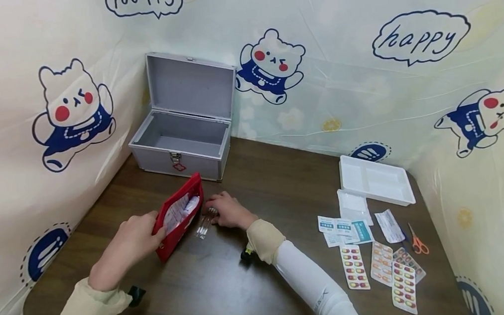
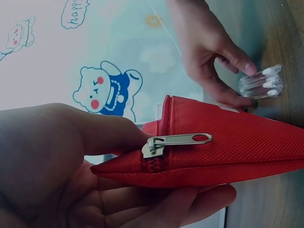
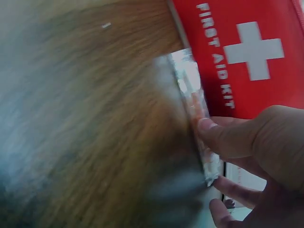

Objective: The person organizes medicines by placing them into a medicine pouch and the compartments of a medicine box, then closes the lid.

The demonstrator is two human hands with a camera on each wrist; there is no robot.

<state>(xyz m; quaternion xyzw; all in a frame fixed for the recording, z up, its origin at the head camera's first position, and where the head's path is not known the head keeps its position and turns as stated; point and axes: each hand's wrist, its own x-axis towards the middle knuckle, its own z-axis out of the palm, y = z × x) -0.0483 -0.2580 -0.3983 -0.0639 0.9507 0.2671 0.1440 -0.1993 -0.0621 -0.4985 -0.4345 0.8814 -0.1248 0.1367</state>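
Note:
My left hand (image 1: 134, 236) grips one end of a red zippered first-aid pouch (image 1: 179, 235), thumb on one side and fingers on the other. The pouch stands tilted with its mouth open, and white packets (image 1: 177, 213) show inside. In the left wrist view the zipper pull (image 2: 183, 139) lies by my thumb. Just right of the pouch, my right hand (image 1: 229, 211) pinches a small clear packet of cotton swabs (image 2: 262, 84) low over the table. The right wrist view shows my thumb on the packet (image 3: 194, 95), beside the pouch's white cross (image 3: 254, 51).
Behind the pouch stands a grey metal box (image 1: 180, 164), lid up. At the right lie a white divided tray (image 1: 387, 184), blue-and-white sachets (image 1: 343, 227), a white packet (image 1: 389, 226), several capsule blister packs (image 1: 354, 267) and orange scissors (image 1: 419, 245). A printed curtain (image 1: 341, 94) surrounds the table.

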